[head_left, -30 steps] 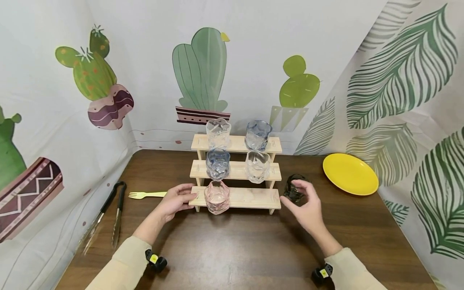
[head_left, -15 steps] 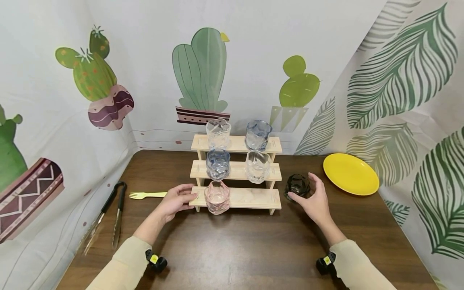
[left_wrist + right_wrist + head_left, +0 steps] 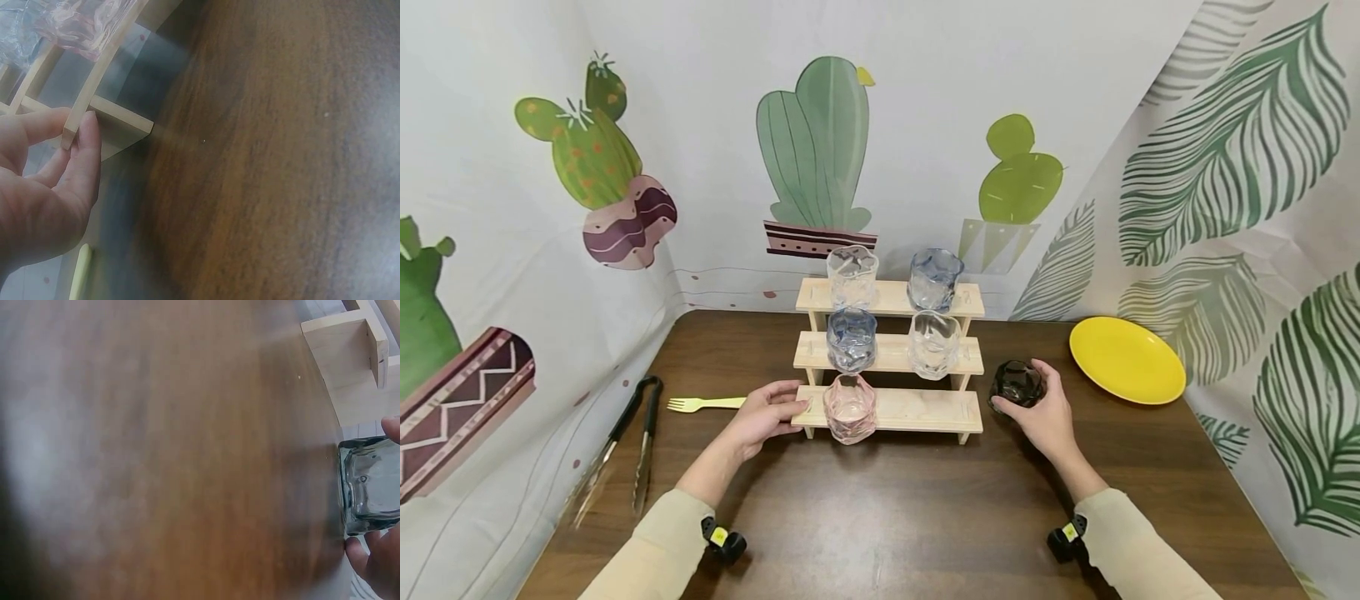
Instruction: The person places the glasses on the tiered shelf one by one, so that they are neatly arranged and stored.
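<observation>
In the head view a three-tier wooden stand (image 3: 928,408) carries several wavy glasses. My left hand (image 3: 767,417) pinches the left end of its lowest board; the left wrist view shows thumb and fingers on either side of the wood (image 3: 80,115). A pink glass (image 3: 850,408) sits on that board, just right of this hand. To the right of the stand is a dark smoky glass (image 3: 1017,383), apart from it. Around this glass curl the thumb and fingers of my right hand (image 3: 1047,412). The right wrist view catches the glass (image 3: 374,484) only partly.
Blue (image 3: 852,340) and clear glasses (image 3: 934,346) fill the middle tier, with another clear (image 3: 852,279) and blue glass (image 3: 935,279) on top. A yellow plate (image 3: 1126,360) lies at right. Tongs (image 3: 643,442) and a yellow-green fork (image 3: 703,404) lie at left.
The dark glass went from tilted in my right hand to upright, slightly further right. My right fingers spread wider around it, then came closer again. The left hand stays put.
</observation>
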Motion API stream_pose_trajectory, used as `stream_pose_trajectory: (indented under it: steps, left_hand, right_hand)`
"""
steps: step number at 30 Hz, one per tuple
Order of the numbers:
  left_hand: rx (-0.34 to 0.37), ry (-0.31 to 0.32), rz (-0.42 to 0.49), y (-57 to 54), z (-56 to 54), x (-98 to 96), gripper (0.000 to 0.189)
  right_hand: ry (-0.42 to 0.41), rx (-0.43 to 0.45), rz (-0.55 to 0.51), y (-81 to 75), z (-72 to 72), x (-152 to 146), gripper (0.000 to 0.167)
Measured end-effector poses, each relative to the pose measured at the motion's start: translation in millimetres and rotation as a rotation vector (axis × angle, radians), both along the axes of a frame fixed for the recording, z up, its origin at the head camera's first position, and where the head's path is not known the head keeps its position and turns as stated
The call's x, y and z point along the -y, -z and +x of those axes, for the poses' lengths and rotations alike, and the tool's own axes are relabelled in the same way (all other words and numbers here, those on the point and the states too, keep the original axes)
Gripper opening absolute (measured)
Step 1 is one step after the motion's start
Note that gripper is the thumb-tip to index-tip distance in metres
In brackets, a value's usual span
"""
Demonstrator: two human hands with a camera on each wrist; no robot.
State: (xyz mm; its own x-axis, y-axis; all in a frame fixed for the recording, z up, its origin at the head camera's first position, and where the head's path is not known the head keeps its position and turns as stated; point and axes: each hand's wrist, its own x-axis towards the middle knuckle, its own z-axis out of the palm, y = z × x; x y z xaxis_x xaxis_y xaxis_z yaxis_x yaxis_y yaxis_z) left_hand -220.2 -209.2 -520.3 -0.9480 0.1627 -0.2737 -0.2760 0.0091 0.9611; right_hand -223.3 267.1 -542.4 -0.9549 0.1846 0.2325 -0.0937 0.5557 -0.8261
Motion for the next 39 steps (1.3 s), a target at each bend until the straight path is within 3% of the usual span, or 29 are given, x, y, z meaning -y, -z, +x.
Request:
stream_pose_trajectory:
  steps: [31,39]
  left_hand:
    - [-0.018,0.005,-0.013,-2.3,2.0,-0.6,0.06]
    - [-0.021,0.005,-0.014,-0.2,0.8,0.0,0.059]
  right_hand:
    - [-0.023,0.013,-0.018,-1.4,1.8,-7,0.09]
    - [-0.022,-0.021,-0.039,-17.1,10.8,-5,0.089]
